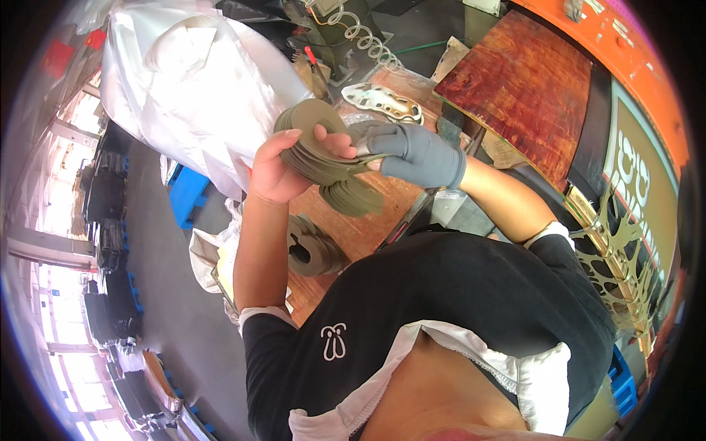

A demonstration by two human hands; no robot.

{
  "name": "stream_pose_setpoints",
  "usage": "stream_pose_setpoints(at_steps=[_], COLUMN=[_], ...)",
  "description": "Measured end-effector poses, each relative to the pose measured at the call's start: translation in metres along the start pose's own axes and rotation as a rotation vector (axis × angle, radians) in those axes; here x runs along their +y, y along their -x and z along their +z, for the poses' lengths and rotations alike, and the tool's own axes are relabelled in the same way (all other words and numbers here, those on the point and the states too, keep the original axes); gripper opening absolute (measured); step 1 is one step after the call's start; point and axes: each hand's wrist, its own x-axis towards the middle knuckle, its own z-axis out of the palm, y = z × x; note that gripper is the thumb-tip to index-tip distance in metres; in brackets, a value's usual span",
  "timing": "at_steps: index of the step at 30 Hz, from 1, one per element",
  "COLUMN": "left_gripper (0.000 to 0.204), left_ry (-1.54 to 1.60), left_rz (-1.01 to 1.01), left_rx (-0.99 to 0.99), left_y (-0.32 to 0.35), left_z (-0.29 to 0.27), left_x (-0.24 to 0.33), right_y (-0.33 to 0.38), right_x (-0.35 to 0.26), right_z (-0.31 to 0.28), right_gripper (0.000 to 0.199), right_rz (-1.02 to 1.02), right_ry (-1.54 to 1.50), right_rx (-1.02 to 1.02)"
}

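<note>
Above the wooden table, a thick stack of olive-green die-cut pieces (312, 121), rounded with a cut-out opening, is held up. My bare left hand (279, 173) wraps around it, thumb on the near side and fingertips showing at the opening. My right hand (421, 154), in a grey glove with bare fingertips, pinches the stack's right edge. Lower parts of the pieces fan out beneath my hands. A second stack of olive pieces (320, 253) with dark openings lies on the table between my left forearm and chest.
On the wooden table (360, 228), beyond my hands, lies a white curved openwork frame (382, 101). A large white plastic bag (191, 88) bulges at far left. A reddish-brown board (518, 88) stands to the right, near an orange machine (632, 44). Cut-out scrap webbing (618, 250) hangs below it.
</note>
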Motion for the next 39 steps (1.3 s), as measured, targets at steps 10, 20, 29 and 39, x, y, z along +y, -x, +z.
stream_pose_setpoints(at_steps=[10, 20, 29, 39], left_gripper=[0.037, 0.040, 0.039, 0.042], left_ry=[0.074, 0.074, 0.140, 0.153], left_rz=[0.036, 0.109, 0.085, 0.127], left_rx=[0.203, 0.045, 0.086, 0.106], left_y=[0.004, 0.005, 0.003, 0.004], left_z=[-0.012, -0.018, -0.018, -0.017], left_x=[-0.006, -0.005, -0.006, -0.010], right_y=[0.017, 0.014, 0.014, 0.007], right_x=[0.001, 0.004, 0.011, -0.001], right_z=[0.038, 0.042, 0.022, 0.032], right_gripper=[0.035, 0.055, 0.058, 0.050], right_rz=[0.087, -0.033, 0.237, 0.107], right_ry=[0.221, 0.193, -0.069, 0.148], right_rx=[0.158, 0.070, -0.243, -0.079])
